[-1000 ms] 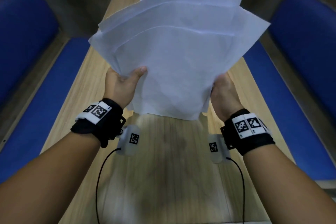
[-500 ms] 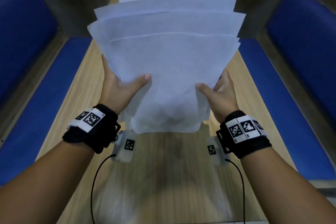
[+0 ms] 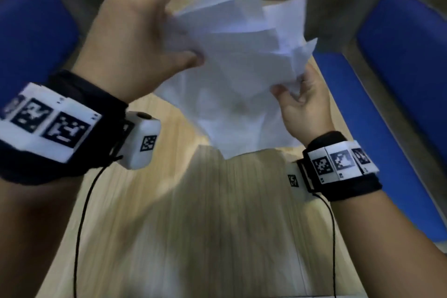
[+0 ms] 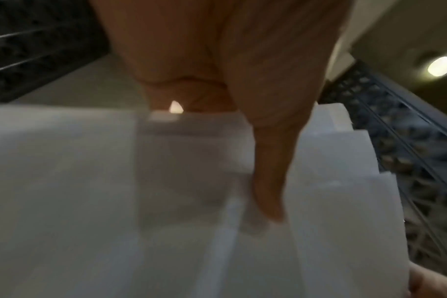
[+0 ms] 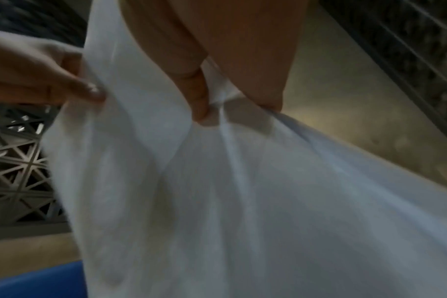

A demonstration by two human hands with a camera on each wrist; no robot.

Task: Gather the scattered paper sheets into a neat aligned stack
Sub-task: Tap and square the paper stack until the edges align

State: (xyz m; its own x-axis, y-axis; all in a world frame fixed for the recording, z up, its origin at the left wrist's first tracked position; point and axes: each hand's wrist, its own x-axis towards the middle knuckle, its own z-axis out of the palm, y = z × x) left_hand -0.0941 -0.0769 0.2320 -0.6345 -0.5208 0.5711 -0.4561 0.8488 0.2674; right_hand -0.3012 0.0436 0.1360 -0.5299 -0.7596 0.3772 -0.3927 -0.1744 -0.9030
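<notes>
Pale wooden tabletop [image 3: 217, 225] between blue padded benches [image 3: 399, 55]. Held up above it: bundle of thin white paper sheets [image 3: 242, 75], corners fanned and crumpled. Right hand [image 3: 304, 106] pinching lower right edge, thumb against fingers. Left hand [image 3: 135, 38] at upper left, thumb pressing; fingers blurred, grip unclear. Mid-squaring, seemingly. Next: likely loosening hold, tapping edges down on table to align.

Motion blur smears the left hand [image 3: 135, 38] fingertips above the paper sheets [image 3: 237, 75]; sheets hide its palm-side fingers and their own count.
</notes>
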